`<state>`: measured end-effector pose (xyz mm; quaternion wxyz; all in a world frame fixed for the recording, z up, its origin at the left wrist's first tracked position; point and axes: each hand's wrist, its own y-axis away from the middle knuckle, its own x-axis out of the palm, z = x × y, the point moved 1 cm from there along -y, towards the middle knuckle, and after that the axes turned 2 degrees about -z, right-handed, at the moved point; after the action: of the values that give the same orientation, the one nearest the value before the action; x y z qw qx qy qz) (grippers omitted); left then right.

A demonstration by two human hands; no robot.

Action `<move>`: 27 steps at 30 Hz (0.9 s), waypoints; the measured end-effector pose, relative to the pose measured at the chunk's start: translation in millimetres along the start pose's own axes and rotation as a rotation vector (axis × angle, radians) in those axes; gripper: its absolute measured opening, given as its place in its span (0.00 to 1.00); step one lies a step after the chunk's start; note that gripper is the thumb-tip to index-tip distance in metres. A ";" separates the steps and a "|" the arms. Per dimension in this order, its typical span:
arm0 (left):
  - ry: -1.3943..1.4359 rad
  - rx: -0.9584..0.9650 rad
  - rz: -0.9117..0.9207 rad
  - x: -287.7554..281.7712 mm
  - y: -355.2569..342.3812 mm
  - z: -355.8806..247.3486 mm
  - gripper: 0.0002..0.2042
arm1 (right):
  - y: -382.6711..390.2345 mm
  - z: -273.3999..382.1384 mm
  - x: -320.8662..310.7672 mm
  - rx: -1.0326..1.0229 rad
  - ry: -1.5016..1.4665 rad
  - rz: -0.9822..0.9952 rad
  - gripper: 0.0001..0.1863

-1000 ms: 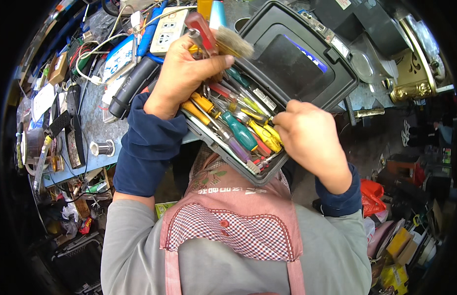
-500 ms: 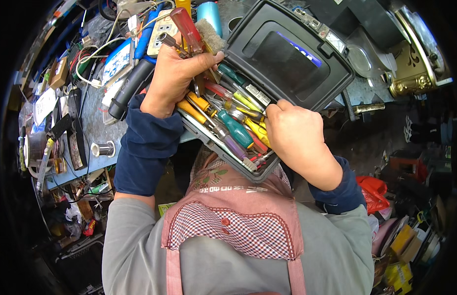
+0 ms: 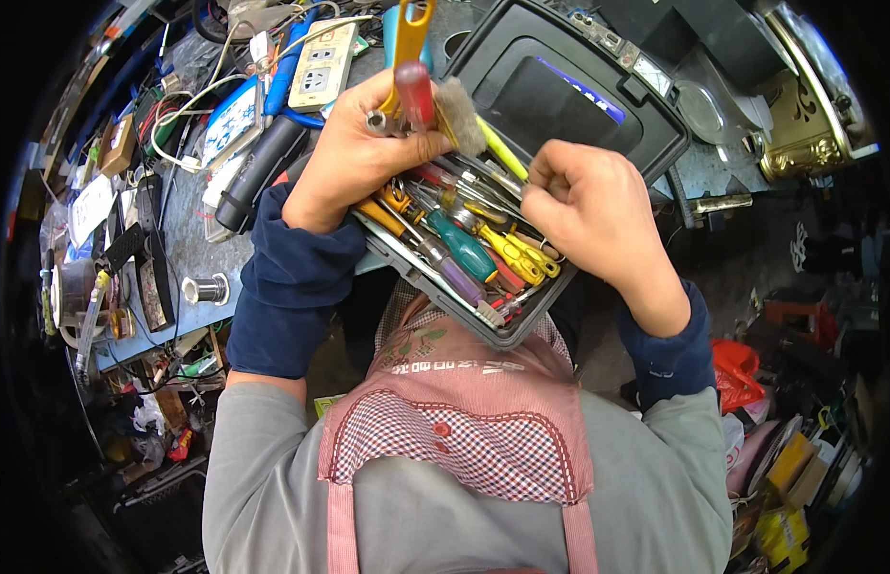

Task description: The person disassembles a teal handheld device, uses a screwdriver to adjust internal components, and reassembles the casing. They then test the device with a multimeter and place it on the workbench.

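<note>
My left hand (image 3: 354,158) is closed round a bundle of tools over the left end of an open black toolbox (image 3: 493,330). Out of its grip stick a red-handled screwdriver (image 3: 414,91), a yellow-handled tool (image 3: 413,43), a metal socket end (image 3: 378,121) and a grey, fuzzy brush-like piece (image 3: 461,117). Above the box's right side, my right hand (image 3: 598,206) has its fingers curled at the end of a slim yellow-green tool (image 3: 500,148); its kind is unclear. Inside lie a teal-handled screwdriver (image 3: 461,246), a purple handle (image 3: 459,279), yellow handles (image 3: 512,256) and several other tools.
The black lid (image 3: 569,105) leans open behind the box. On the bench's left stand a power strip (image 3: 322,65), a black cylinder (image 3: 258,177) and a solder spool (image 3: 206,289). A gold ornate piece (image 3: 799,134) is at far right; a red bag (image 3: 737,373) lies lower right.
The yellow-green tool has come up out of the box at my right hand, which has shifted right and up. My left hand has moved slightly right, turning its bundle.
</note>
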<state>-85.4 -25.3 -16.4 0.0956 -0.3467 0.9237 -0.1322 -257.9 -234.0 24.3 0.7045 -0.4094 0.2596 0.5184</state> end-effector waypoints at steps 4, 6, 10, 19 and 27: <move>-0.090 0.004 0.079 5.3 3.7 -14.4 0.12 | -12.5 2.7 7.2 0.019 -0.125 0.083 0.08; -0.257 0.191 0.051 3.2 -0.4 -14.1 0.12 | -14.6 4.7 5.3 0.045 -0.157 0.160 0.07; -0.092 0.060 0.091 1.3 2.1 -12.4 0.14 | -15.4 -0.7 7.0 0.186 -0.447 0.350 0.03; -0.030 -0.007 -0.091 7.6 4.3 -7.0 0.18 | -4.2 -19.7 10.1 0.357 -0.924 0.126 0.18; 0.354 -0.053 -0.322 -8.3 -9.0 8.4 0.19 | 6.5 -33.3 8.1 0.400 -0.866 0.115 0.12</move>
<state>-71.5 -27.8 -20.9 -0.0995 -0.4634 0.8619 -0.1800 -259.5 -257.1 -1.8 0.7829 0.0027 0.0591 0.6194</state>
